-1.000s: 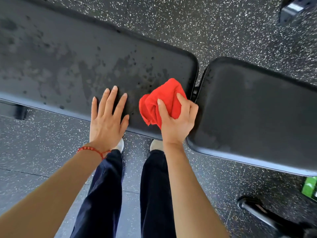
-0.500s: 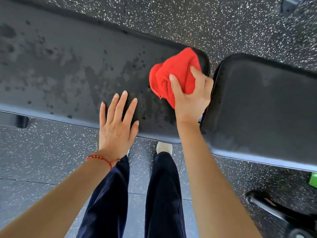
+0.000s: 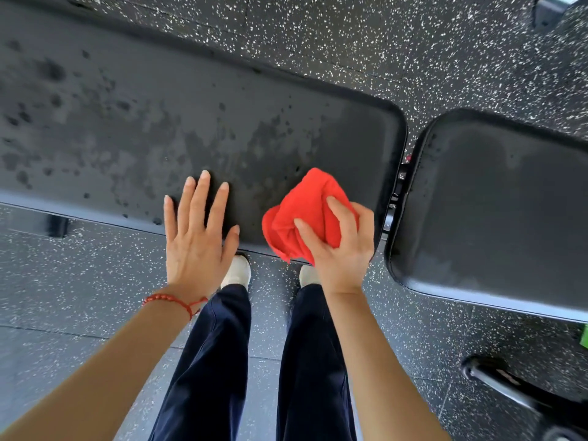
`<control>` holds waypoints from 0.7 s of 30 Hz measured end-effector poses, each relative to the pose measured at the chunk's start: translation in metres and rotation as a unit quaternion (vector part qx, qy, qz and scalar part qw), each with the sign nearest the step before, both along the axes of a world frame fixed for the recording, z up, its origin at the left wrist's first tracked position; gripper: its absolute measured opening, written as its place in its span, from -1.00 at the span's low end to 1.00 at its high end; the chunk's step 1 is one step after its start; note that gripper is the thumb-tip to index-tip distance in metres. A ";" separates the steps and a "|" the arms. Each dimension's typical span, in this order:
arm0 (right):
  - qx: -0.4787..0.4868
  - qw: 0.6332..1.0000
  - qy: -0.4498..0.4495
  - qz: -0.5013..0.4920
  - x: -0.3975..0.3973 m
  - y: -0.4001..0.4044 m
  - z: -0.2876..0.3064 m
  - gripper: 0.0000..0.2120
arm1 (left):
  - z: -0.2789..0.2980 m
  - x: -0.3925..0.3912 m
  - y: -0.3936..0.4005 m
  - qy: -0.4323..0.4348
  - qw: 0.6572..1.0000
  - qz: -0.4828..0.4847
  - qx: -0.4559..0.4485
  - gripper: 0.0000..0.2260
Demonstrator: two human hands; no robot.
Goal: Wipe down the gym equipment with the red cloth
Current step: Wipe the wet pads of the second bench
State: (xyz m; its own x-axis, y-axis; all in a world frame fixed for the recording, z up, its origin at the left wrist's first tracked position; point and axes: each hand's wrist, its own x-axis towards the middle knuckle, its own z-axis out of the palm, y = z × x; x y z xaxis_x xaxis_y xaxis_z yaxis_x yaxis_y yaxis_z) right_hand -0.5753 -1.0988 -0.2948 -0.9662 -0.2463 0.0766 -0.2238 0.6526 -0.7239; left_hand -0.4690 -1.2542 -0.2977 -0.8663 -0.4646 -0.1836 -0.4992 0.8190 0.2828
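A black padded gym bench runs across the view, with a long pad (image 3: 191,128) on the left and a shorter seat pad (image 3: 496,202) on the right. The long pad carries dark wet blotches and drops. My right hand (image 3: 343,246) grips a bunched red cloth (image 3: 305,214) and presses it on the long pad near its front right corner. My left hand (image 3: 197,237) lies flat with straight fingers on the pad's front edge, just left of the cloth.
A narrow gap with a metal hinge (image 3: 397,192) separates the two pads. My legs and white shoes (image 3: 237,272) stand on speckled rubber flooring (image 3: 381,43). A black metal bar (image 3: 502,386) lies at lower right, and a green item (image 3: 584,337) shows at the right edge.
My right hand swept the cloth from the pad's front edge up to its far right corner, then back toward me to the front edge. My left hand stayed flat on the pad.
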 end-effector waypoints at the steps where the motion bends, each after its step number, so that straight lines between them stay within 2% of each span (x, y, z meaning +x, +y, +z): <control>1: 0.003 1.000 0.004 0.011 -0.009 -0.004 -0.001 -0.59 | 0.000 0.000 -0.002 -0.002 1.000 0.003 -0.002 -0.48; 5: 0.019 0.999 -0.005 0.031 -0.048 -0.033 0.000 -0.58 | -0.003 -0.001 -0.004 -0.005 1.000 0.003 -0.005 -0.48; 12: -0.015 1.000 -0.018 -0.013 -0.089 -0.083 0.006 -0.57 | -0.006 0.000 -0.004 -0.004 1.000 0.005 -0.016 -0.48; 16: -0.013 0.999 -0.025 -0.029 -0.071 -0.077 0.008 -0.57 | -0.004 -0.001 -0.005 -0.005 1.000 0.000 -0.008 -0.49; 21: 0.005 0.999 -0.044 0.009 -0.002 -0.053 0.006 -0.56 | 0.002 0.001 -0.011 0.003 1.000 -0.005 0.010 -0.51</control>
